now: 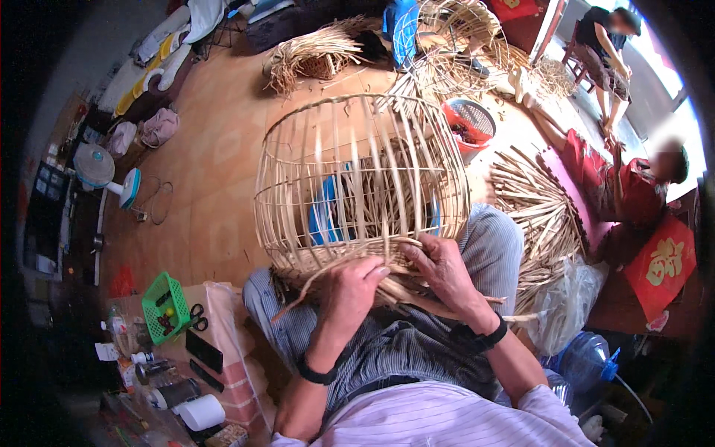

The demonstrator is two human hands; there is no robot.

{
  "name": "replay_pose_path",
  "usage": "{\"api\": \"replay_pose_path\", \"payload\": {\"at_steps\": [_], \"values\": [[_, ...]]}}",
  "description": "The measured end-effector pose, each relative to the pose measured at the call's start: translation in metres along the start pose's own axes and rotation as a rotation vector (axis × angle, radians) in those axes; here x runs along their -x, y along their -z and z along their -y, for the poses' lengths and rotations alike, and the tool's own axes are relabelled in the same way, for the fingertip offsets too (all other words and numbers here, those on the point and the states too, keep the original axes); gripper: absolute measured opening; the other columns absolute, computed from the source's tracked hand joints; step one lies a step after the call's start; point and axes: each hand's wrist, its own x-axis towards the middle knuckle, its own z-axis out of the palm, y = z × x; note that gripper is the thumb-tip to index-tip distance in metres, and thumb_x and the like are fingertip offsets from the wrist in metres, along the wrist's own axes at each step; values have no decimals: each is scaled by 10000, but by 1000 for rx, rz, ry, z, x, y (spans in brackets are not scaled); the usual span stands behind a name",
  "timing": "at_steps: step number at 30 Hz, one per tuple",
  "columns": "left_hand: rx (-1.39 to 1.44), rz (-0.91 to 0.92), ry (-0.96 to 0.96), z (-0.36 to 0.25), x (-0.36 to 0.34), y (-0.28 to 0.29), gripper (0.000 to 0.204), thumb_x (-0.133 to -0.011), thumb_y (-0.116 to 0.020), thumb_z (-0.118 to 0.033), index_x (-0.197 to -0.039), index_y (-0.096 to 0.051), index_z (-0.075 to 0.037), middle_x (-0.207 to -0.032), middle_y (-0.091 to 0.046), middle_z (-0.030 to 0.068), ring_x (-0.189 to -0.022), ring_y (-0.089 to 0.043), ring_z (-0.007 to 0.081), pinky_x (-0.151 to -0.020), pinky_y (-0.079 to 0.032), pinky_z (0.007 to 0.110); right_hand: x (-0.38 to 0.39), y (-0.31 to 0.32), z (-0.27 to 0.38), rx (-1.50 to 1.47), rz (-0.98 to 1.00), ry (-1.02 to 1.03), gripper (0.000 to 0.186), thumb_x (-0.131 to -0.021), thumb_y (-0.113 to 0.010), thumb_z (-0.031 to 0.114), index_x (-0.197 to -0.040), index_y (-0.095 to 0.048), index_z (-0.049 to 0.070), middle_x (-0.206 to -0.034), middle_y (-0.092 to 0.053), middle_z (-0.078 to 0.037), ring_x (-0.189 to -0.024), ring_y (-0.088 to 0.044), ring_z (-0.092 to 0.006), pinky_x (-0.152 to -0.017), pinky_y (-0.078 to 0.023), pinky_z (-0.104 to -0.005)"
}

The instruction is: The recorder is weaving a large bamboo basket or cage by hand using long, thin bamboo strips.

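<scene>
A tall basket frame of thin upright staves and hoops (328, 100) rests on my lap between my knees. Around its near end runs a woven band of dried plant stalks (339, 252). My left hand (353, 286) is closed at this band, its thumb and fingers pinching a dried stalk (296, 299) whose loose end sticks out to the left. My right hand (441, 270) presses thumb and fingers together on stalks at the same band, just right of the left hand. Further stalk ends poke out beneath the right wrist. What lies under both palms is hidden.
Loose stalks (532, 197) lie fanned out at right, near a red-and-black basket (471, 123). A green plastic basket (161, 307), scissors (197, 318) and a white cup (201, 412) sit at lower left. Two other people are at the right. A fan (95, 165) stands left.
</scene>
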Motion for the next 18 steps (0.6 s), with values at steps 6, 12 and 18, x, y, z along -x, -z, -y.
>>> {"api": "replay_pose_path", "payload": {"at_steps": [6, 12, 18], "values": [[40, -25, 88, 28, -4, 17, 178, -987, -756, -143, -1052, -729, 20, -919, -744, 186, -843, -733, 365, -781, -563, 414, -22, -8, 16, 463, 80, 297, 353, -1068, -692, 293, -987, -705, -50, -707, -617, -218, -641, -593, -415, -623, -499, -491], [18, 9, 53, 43, -8, 7, 188, -1003, -744, -182, -1061, -729, -3, -936, -745, 186, -867, -730, 382, -773, -560, 420, -14, 20, 10, -187, 149, -291, 265, -1130, -589, 191, -1143, -722, -38, -876, -741, -71, -641, -645, -123, -594, -546, -308], [32, -39, -37, 56, -8, -4, 204, -1003, -752, -208, -1076, -751, -17, -945, -753, 195, -880, -739, 391, -775, -570, 435, 28, 21, -32, -674, 155, -360, 354, -1123, -633, 345, -1090, -726, 5, -798, -710, -4, -623, -603, -73, -566, -453, -229]]}}
